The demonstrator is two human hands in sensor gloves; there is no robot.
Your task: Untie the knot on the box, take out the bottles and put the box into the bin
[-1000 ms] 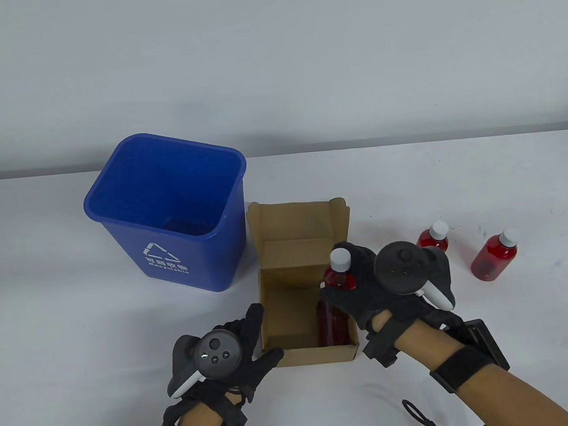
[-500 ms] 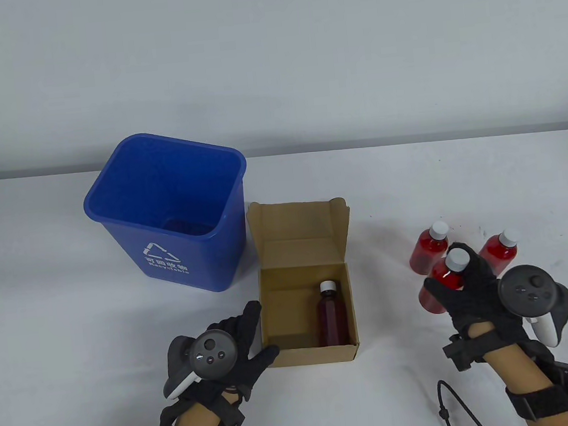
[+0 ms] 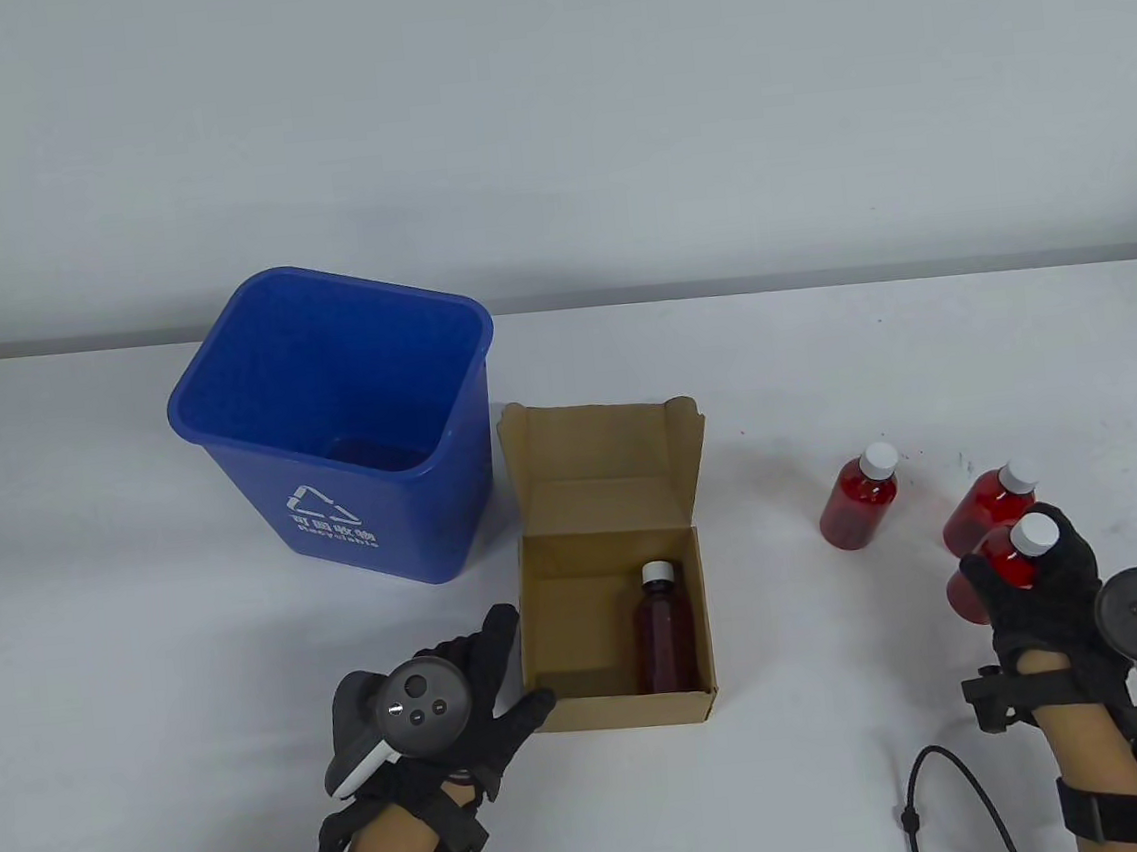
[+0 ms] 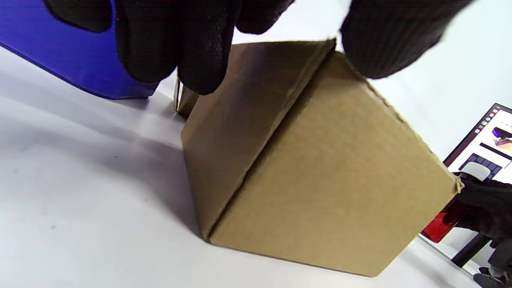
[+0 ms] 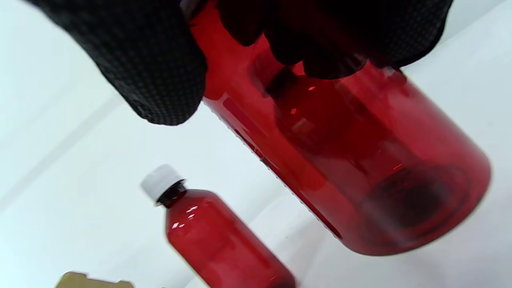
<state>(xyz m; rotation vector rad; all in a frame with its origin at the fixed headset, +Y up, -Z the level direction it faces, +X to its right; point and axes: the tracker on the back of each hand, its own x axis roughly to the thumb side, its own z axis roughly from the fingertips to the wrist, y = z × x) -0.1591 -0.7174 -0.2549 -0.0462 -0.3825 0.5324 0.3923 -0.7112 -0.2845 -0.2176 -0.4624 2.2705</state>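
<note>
Box: open cardboard box point(image 3: 609, 583) at mid-worktop, lid flap standing up at the far side; just right of the blue bin point(image 3: 332, 424), a narrow gap between them.
Bottle in box: one dark red bottle point(image 3: 665, 638) with white cap stands upright in the near right corner of the box; the rest of the box floor is bare.
Left hand: left hand point(image 3: 454, 698) at the box's near left corner, fingers along the left wall and thumb against the front wall; in the left wrist view the fingertips point(image 4: 200, 60) lie over the top edge, bracing the box between them.
Right hand: right hand point(image 3: 1042, 596) well right of the box, fingers curled round the neck and shoulder of a red bottle point(image 3: 1004, 570); the right wrist view shows that held bottle point(image 5: 340, 160) tilted; whether its base touches the worktop I cannot tell.
Bottles out: two more red bottles stand on the worktop point(image 3: 97, 642), one point(image 3: 862, 498) between box and right hand, one point(image 3: 988, 506) just behind the held bottle.
Hands apart: widely, the box's front wall and open worktop between them.
Open room: bare worktop left of the bin, in front of the box, and between the box and the bottles.
Edges: the held bottle is near the worktop's right edge; a black cable point(image 3: 951, 801) loops near the front edge beside the right wrist.
Bin: stands upright, mouth open.
</note>
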